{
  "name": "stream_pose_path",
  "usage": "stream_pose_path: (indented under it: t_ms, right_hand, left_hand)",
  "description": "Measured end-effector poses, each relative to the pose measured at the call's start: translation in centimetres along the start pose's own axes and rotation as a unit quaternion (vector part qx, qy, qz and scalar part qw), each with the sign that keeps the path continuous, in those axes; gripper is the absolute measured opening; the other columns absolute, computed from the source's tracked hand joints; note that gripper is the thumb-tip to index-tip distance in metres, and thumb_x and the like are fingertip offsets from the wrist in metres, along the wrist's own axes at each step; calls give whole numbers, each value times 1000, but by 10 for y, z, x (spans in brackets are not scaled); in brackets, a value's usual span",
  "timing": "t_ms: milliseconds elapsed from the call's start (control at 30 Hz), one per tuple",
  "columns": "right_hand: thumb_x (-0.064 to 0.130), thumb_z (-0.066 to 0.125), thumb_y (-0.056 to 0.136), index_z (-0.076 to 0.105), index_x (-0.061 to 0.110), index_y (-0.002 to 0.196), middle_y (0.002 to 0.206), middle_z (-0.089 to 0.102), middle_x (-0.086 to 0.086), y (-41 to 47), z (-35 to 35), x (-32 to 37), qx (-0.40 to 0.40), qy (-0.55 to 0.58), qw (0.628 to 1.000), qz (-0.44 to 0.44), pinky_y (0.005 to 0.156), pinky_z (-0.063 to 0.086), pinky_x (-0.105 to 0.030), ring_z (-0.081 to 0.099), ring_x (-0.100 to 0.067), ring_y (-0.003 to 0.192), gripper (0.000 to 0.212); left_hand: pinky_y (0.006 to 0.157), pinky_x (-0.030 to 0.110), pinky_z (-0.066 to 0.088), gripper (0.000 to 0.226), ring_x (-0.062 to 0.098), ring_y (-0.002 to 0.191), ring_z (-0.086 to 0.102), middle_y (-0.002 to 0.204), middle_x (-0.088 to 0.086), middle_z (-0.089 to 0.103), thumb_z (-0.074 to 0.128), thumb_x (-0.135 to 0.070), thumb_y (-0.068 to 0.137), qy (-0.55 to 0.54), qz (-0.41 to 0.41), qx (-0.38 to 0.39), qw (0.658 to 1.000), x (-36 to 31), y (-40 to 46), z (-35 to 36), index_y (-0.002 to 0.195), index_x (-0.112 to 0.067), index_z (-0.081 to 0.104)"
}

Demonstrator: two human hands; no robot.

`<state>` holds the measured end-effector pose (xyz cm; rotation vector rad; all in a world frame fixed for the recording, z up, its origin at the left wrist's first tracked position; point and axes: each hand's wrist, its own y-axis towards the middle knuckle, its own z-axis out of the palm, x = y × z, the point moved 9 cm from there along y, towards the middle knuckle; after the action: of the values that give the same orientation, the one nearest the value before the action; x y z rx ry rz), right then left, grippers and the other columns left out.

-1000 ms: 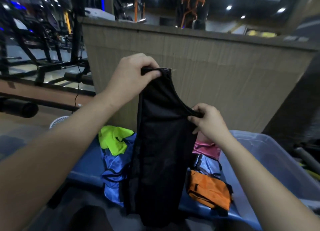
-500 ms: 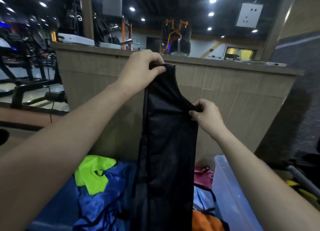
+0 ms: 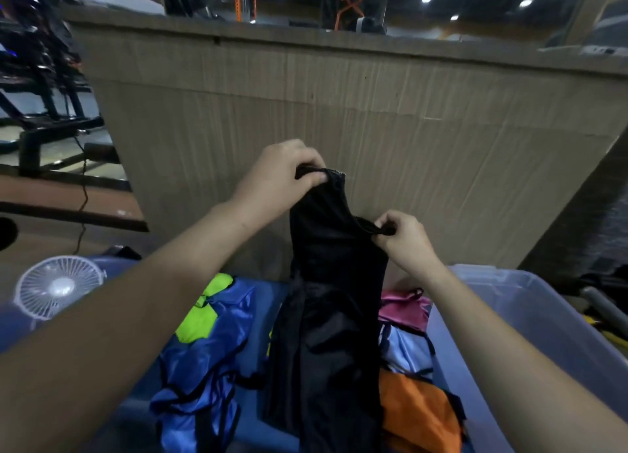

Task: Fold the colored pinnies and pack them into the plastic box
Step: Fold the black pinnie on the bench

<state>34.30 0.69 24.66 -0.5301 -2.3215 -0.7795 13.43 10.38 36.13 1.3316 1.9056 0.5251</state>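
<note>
A black pinny [image 3: 334,282] hangs folded lengthwise in front of me, its lower part resting on the pile. My left hand [image 3: 282,177] pinches its top strap, and my right hand [image 3: 404,237] pinches the lower strap at the right. Underneath lie a blue pinny [image 3: 210,357], a neon green one [image 3: 204,311], a pink one [image 3: 402,310], a pale blue one [image 3: 404,350] and an orange one [image 3: 418,412]. The clear plastic box [image 3: 530,303] stands at the right, beside my right forearm.
A tall brown counter wall [image 3: 373,113] rises right behind the pile. A small white fan [image 3: 57,286] sits at the left on the blue surface [image 3: 136,418]. Gym racks [image 3: 44,79] stand far left; a grey pole [image 3: 605,306] lies at the right.
Both hands have come down with the black pinny, so its lower part now bunches on the pile. The view has tilted down; the fan and the box show again.
</note>
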Motion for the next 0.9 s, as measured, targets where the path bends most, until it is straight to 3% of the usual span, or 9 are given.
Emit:
stream_pose_path:
  t_ms: [233,467,567,733,900]
  right_hand:
    - [-8,67,74,65,17,81,84,64,1,-54,25,-19,42,-50,998,-17,72,36,-21,59,-17,82,26]
    - [-14,61,69,64,12,79,87,61,-1,-101,43,-28,78,-78,993,-44,71,35,-7,59,-20,83,29]
    - [-16,61,66,65,10,81,88,59,-2,-123,51,-32,108,-91,988,-56,71,37,-17,58,-20,83,30]
    - [-12,62,65,62,14,82,91,56,-1,-159,67,-49,159,-131,976,-68,75,47,-37,58,-22,84,31]
    - [-9,61,70,64,12,86,99,57,-3,-180,84,-62,213,-166,960,-71,78,47,-34,58,-22,92,26]
  left_hand:
    - [82,33,47,9,15,88,60,88,-4,62,69,-26,87,5,2,46,999,-10,-80,28,89,-17,73]
    - [76,39,51,19,12,94,56,92,-12,59,58,-44,89,15,-35,55,998,-26,-161,43,91,-29,70]
    - [71,34,50,13,8,94,53,94,-13,59,62,-42,91,38,-32,68,996,-37,-199,54,92,-31,70]
    - [61,33,52,25,7,90,54,91,-15,58,50,-50,87,39,-29,97,994,-46,-253,82,89,-33,69]
    - [56,28,52,25,4,90,52,90,-15,55,49,-51,87,73,-26,165,983,-39,-300,122,90,-35,67]
